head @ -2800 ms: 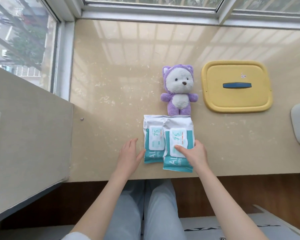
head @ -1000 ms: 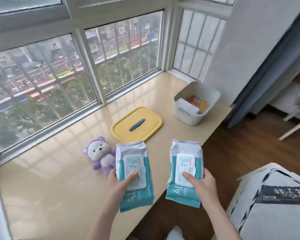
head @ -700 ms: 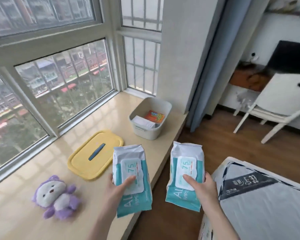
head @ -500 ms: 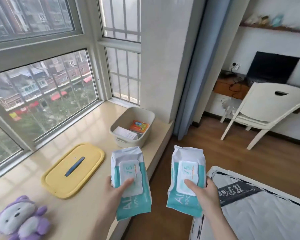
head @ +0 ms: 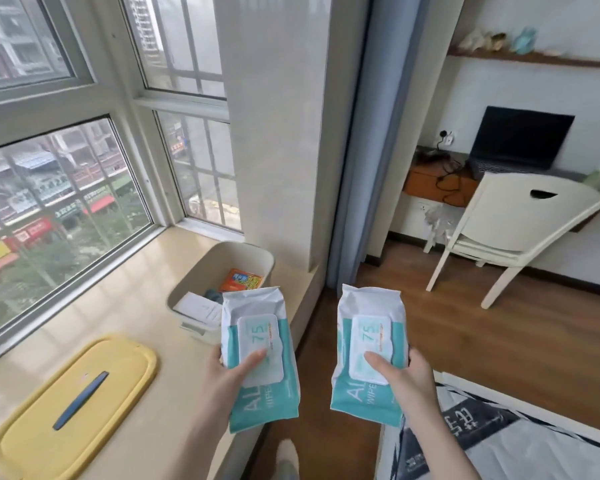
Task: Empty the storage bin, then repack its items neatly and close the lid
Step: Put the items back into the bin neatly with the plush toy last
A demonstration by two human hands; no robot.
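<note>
A glossy beige stone sill runs along the window from near left to far right and ends at the white wall. Its right edge drops to the wooden floor. Two things lie on it, well apart. A yellow lid lies flat at the near left, its blue handle facing up and set on a diagonal. A cream bin stands open at the far right end, near the wall and the sill's right edge, with bare sill between it and the lid.
</note>
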